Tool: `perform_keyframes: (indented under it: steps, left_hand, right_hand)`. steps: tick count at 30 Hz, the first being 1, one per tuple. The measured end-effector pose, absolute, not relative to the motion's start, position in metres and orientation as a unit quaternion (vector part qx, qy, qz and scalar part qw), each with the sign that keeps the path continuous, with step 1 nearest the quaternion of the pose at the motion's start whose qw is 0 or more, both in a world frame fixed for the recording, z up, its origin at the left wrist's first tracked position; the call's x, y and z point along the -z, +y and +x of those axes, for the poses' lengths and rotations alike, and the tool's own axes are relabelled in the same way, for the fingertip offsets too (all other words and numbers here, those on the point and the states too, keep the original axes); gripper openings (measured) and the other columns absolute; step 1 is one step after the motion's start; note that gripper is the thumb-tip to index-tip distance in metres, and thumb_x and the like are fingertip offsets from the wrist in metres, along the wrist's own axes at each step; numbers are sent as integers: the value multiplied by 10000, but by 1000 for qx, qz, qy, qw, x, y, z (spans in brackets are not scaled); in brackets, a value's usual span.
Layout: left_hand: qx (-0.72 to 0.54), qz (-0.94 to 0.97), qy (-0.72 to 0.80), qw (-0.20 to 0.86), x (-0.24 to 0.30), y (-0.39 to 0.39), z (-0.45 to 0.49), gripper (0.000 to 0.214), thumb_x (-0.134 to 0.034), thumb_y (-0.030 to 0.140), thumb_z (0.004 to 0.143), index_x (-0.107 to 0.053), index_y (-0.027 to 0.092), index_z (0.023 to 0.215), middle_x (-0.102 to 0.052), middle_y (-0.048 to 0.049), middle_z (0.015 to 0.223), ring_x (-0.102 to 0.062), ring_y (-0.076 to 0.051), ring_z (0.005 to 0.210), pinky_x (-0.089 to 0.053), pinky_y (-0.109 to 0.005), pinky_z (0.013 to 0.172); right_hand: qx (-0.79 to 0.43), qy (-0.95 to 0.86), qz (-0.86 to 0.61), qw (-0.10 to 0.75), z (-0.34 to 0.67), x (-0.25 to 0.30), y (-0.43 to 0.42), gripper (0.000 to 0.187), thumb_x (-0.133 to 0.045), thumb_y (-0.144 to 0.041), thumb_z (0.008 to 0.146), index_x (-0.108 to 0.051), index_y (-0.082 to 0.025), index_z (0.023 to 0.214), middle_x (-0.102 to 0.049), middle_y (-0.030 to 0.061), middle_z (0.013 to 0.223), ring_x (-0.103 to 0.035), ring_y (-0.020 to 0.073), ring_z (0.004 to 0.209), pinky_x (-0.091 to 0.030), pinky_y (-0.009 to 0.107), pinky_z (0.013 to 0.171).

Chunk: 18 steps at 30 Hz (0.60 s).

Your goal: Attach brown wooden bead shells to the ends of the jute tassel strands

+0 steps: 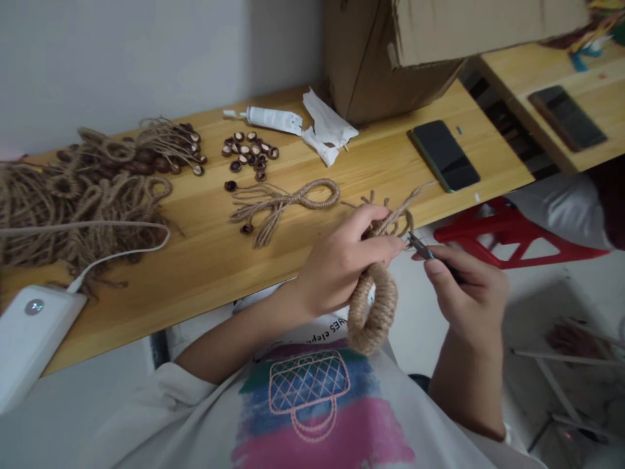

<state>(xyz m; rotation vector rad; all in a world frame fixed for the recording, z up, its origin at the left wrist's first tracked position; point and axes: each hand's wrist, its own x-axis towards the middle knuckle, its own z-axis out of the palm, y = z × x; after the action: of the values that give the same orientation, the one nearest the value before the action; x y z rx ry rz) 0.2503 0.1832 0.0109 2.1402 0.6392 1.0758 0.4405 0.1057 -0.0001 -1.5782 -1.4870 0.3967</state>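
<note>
My left hand (pixel 342 257) is closed around a wrapped jute rope loop (pixel 374 312), whose thick ring hangs below the fingers. Loose cord ends (pixel 403 212) stick out above the thumb. My right hand (pixel 471 290) grips small pliers (pixel 420 246) with metal jaws and dark handles. Their tip meets the cords beside my left fingertips; whether the jaws are closed on a strand I cannot tell. On the table behind lies another jute loop with a tassel (pixel 293 198). Several brown nut-shell beads (pixel 251 150) with pale cut faces are gathered near it.
At left, a heap of jute tassels (pixel 97 202) lies by a white power bank (pixel 41 339) with its cable. A glue tube (pixel 273 120), torn white paper (pixel 329 127) and a cardboard box (pixel 371 65) stand farther back. Right are a phone (pixel 445 156) and a red stool (pixel 517 238).
</note>
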Motion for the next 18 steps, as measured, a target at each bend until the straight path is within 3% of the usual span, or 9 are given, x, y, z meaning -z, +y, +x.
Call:
perform_keyframes:
  steps: [5, 9, 18]
  left_hand:
    - [-402, 801, 258, 361, -13, 183, 251, 140, -545, 188, 883, -663, 200, 957, -582, -84, 1144, -599, -209, 1011, -532, -356, 835]
    - [-396, 786, 275, 387, -13, 184, 252, 116, -563, 211, 877, -667, 224, 927, -600, -68, 1125, -613, -201, 980, -528, -348, 818]
    - [-408, 757, 296, 415, -20, 181, 255, 93, -599, 193, 860, -685, 182, 894, -602, -72, 1084, -638, -152, 924, -538, -270, 812]
  right_hand:
    - [-152, -530, -677, 487, 441, 4, 104, 239, -663, -404, 804, -697, -176, 738, -620, 11, 634, -516, 89, 546, -390, 204, 494]
    - [-170, -495, -671, 525, 448, 13, 99, 246, -642, -413, 818, -703, -175, 825, -598, 6, 643, -470, 75, 521, -361, 204, 484]
    - [-84, -636, -590, 491, 445, 12, 101, 147, -661, -288, 811, -687, -215, 936, -620, -14, 676, -514, 80, 543, -393, 198, 498]
